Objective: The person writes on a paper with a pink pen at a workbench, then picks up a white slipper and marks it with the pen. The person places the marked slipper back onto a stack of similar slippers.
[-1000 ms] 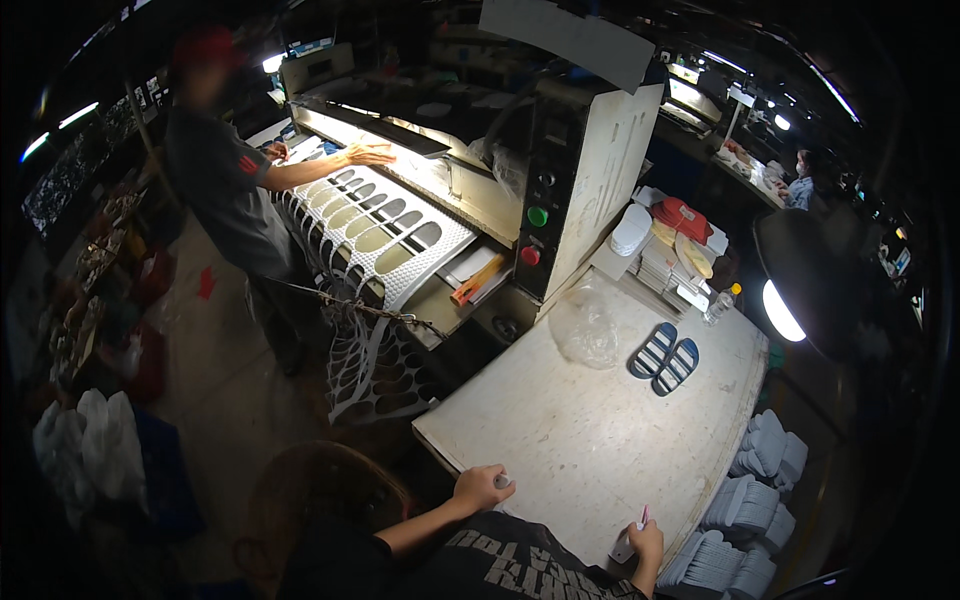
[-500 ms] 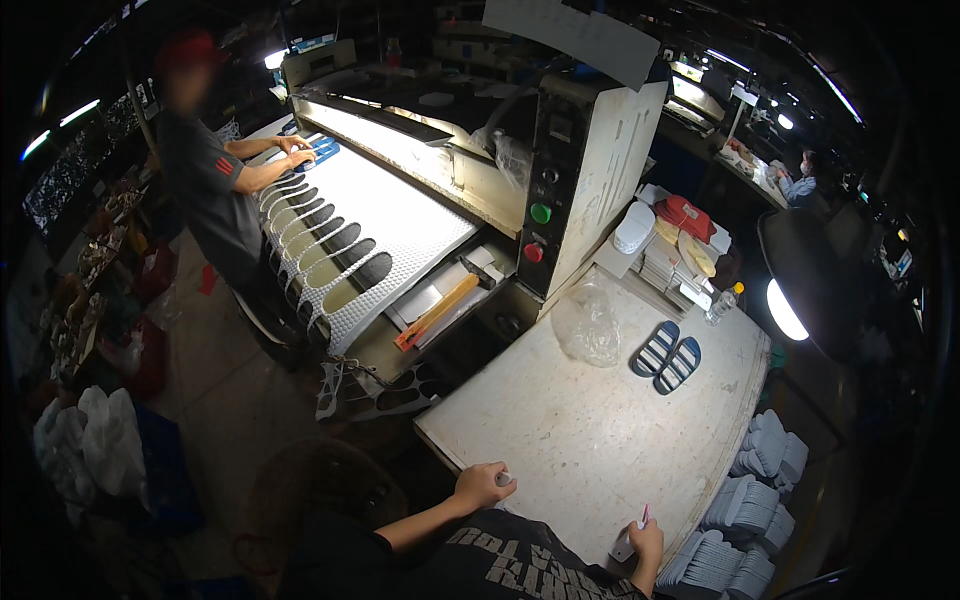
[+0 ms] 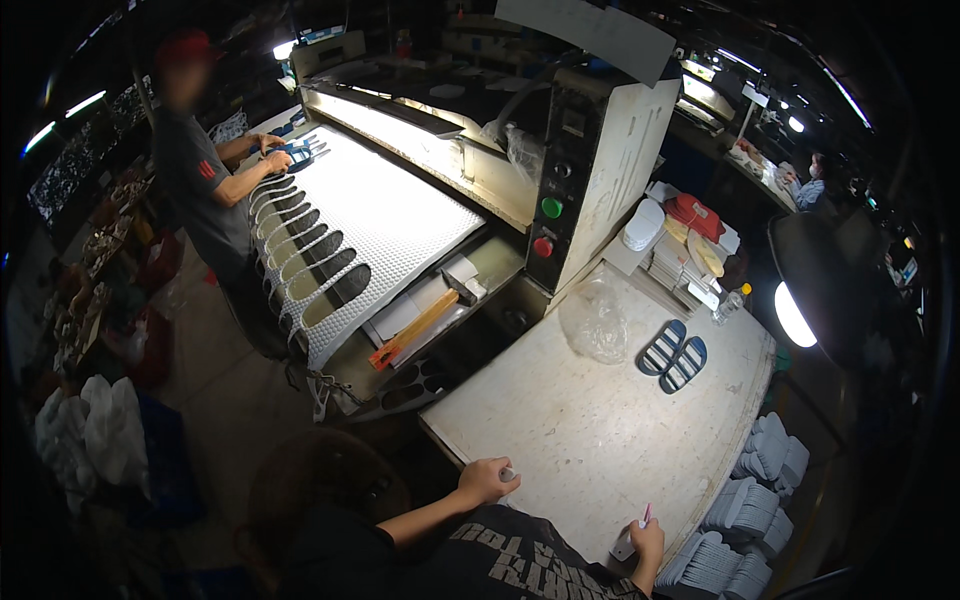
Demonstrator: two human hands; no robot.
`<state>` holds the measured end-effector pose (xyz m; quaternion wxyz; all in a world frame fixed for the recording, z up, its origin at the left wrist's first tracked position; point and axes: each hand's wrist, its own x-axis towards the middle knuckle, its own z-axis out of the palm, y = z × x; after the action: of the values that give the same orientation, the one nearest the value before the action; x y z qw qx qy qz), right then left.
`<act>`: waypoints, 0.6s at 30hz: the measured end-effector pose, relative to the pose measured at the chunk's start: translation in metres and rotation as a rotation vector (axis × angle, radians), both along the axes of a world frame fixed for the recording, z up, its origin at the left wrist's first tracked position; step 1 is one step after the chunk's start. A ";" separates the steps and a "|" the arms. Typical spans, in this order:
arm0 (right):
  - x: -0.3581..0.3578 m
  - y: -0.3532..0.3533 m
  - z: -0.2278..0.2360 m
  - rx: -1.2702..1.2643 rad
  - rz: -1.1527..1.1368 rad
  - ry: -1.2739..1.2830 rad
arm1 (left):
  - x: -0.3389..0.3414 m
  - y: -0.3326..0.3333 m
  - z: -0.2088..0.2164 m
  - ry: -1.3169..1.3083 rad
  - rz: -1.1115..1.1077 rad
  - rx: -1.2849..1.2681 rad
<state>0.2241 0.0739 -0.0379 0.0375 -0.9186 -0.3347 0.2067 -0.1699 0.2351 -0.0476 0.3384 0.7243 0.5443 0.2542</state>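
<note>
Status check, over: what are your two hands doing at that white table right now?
Left hand fisted on table edge. Right hand grips a small pink-tipped tool. Sole pair lies apart, far side.

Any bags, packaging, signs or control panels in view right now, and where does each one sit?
Crumpled clear plastic bag: on the pale worktable, near the machine.
Dark upright control panel: machine front, with round green and red buttons.
Blank white board: tilted atop the machine.
</note>
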 end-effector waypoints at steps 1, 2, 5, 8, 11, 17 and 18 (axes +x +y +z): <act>0.000 0.001 0.000 -0.001 0.001 0.001 | 0.000 0.000 0.000 -0.001 0.000 -0.002; 0.000 0.001 0.000 0.000 0.003 0.000 | 0.001 0.000 0.000 0.000 0.002 -0.006; 0.000 0.002 0.003 -0.005 0.000 -0.004 | 0.001 0.001 0.000 -0.002 -0.004 0.012; -0.001 0.003 0.007 -0.012 -0.006 0.000 | 0.002 0.001 0.001 0.005 -0.003 0.004; -0.003 0.002 0.009 -0.004 -0.005 0.004 | 0.002 0.000 0.003 0.000 0.001 0.017; -0.001 0.001 0.005 -0.001 0.010 -0.002 | 0.002 0.001 0.005 -0.007 0.004 0.032; 0.000 0.002 0.005 0.004 0.013 0.001 | 0.003 0.002 0.005 -0.007 0.004 0.021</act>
<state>0.2246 0.0761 -0.0329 0.0383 -0.9163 -0.3409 0.2067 -0.1671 0.2368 -0.0429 0.3324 0.7257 0.5418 0.2632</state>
